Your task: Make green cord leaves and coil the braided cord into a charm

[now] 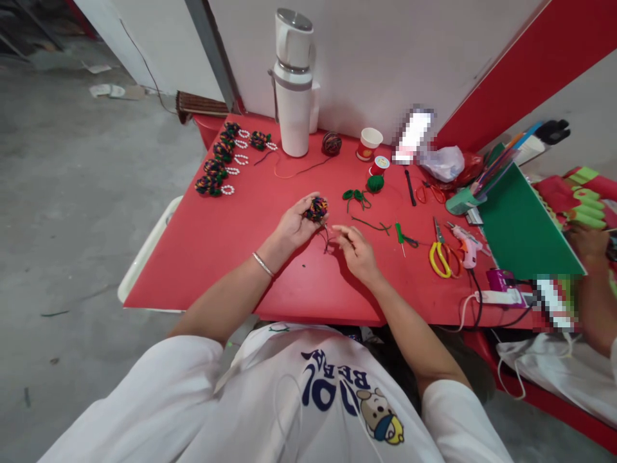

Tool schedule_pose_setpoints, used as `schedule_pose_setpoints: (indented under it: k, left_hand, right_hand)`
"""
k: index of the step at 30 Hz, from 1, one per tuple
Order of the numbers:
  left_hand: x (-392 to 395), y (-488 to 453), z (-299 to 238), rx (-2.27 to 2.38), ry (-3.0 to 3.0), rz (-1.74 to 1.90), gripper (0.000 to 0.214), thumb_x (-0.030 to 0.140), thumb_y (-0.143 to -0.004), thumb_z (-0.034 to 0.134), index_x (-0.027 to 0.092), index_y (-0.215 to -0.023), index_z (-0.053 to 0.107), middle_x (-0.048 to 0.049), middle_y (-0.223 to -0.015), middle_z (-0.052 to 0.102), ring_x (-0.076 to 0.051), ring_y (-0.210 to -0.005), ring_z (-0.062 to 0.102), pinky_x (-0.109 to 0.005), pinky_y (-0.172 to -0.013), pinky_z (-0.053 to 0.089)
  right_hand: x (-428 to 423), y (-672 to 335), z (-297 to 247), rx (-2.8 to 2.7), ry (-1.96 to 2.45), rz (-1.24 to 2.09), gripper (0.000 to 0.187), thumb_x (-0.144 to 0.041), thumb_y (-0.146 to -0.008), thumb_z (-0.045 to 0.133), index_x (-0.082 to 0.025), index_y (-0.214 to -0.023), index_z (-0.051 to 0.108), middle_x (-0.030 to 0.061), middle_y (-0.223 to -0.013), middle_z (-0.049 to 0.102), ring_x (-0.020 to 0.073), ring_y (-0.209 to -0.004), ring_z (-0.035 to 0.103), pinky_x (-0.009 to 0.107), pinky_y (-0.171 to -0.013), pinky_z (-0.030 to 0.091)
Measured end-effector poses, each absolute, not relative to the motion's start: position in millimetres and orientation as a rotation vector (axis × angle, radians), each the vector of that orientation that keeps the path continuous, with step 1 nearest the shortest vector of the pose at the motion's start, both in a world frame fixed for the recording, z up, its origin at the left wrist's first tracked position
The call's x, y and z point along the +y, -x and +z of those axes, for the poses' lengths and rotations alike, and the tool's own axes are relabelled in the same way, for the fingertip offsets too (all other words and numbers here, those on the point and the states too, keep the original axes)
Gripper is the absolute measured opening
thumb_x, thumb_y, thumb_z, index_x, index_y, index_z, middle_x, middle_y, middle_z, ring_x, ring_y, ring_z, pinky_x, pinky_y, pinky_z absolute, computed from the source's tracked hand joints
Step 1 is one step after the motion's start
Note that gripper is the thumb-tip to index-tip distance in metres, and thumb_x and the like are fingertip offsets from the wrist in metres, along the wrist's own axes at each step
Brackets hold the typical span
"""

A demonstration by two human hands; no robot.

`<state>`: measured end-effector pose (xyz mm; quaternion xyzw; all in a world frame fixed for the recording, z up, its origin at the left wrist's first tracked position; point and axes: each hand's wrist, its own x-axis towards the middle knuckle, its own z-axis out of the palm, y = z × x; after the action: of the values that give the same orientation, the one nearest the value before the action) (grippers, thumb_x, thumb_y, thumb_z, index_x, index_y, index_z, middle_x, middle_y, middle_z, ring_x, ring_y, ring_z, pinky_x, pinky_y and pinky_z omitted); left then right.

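Note:
My left hand (295, 225) is closed around a small multicoloured yarn flower (317, 208), held just above the red table (216, 238). A dark strand of yarn (326, 239) hangs from the flower down to the table. My right hand (355, 249) rests beside it on the table with fingers partly curled, the fingertips pinched near the strand's end; whether it grips the strand is too small to tell. A silver bangle (263, 264) sits on my left wrist.
Several finished yarn flowers with white bead rings (216, 168) line the far left. A white flask (293, 83), yarn ball (331, 143), paper cup (369, 143), green yarn (375, 184), yellow scissors (439, 256), glue gun (466, 245) and green sheet (523, 225) stand behind and right. Another person's arm (595, 289) is at the right edge.

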<state>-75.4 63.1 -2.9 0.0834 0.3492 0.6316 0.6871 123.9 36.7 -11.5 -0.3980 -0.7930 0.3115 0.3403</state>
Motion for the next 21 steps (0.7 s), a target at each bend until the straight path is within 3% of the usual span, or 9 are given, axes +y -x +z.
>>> schedule_pose_setpoints:
  k: [6, 15, 21]
  left_hand:
    - [62.1, 74.1, -1.5, 0.781, -0.216, 1.419, 0.025, 0.017, -0.098, 0.055, 0.019, -0.118, 0.069, -0.0080, -0.106, 0.075, -0.017, -0.083, 0.070, -0.034, -0.084, 0.061]
    - [58.3, 70.7, 4.8, 0.753, -0.207, 1.369, 0.024, 0.015, -0.100, 0.049, 0.016, -0.114, 0.069, -0.0087, -0.103, 0.076, -0.018, -0.086, 0.071, -0.034, -0.081, 0.061]
    - [59.7, 71.6, 1.1, 0.748, -0.228, 1.340, 0.022, 0.014, -0.097, 0.053, 0.016, -0.111, 0.070, -0.0086, -0.105, 0.076, -0.018, -0.085, 0.071, -0.033, -0.079, 0.060]
  right_hand:
    - [49.7, -108.5, -13.7, -1.929, 1.133, 0.828, 0.027, -0.035, -0.101, 0.052, -0.020, -0.099, 0.075, 0.0069, -0.094, 0.076, 0.0201, -0.087, 0.070, 0.033, -0.083, 0.055]
    - [51.6, -115.2, -5.7, -2.126, 1.088, 0.734, 0.027, -0.029, -0.102, 0.051, -0.020, -0.109, 0.075, 0.0092, -0.102, 0.075, 0.0207, -0.092, 0.069, 0.033, -0.084, 0.052]
    - [60.9, -123.3, 7.8, -2.274, 1.125, 0.644, 0.027, -0.025, -0.100, 0.053, -0.020, -0.110, 0.077, 0.0070, -0.093, 0.073, 0.0203, -0.084, 0.066, 0.032, -0.077, 0.048]
